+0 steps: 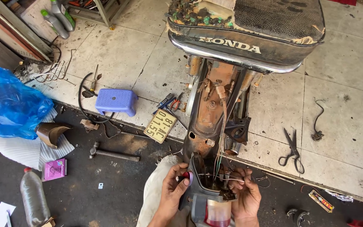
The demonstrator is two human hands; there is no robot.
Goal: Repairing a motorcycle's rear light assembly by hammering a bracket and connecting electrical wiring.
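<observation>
Tail-light housing (209,201) gripped at the rear of a stripped motorcycle (219,109), low over the dark floor (106,180).

Left hand (171,195) pinching a small red part (185,175) beside the housing; right hand (246,195) clasped on its far side, among thin wires (219,166). Grey, grimy shell, red lens (217,214) below. Likely risk: tugged wires snapping, or the lens slipping out and cracking.

Flat yellow rectangular number plate (160,125) on floor beside purple stool; small pink square box (55,169) near clear plastic bottle; small red-yellow rectangular packet (320,201) at right, on dark floor.
</observation>
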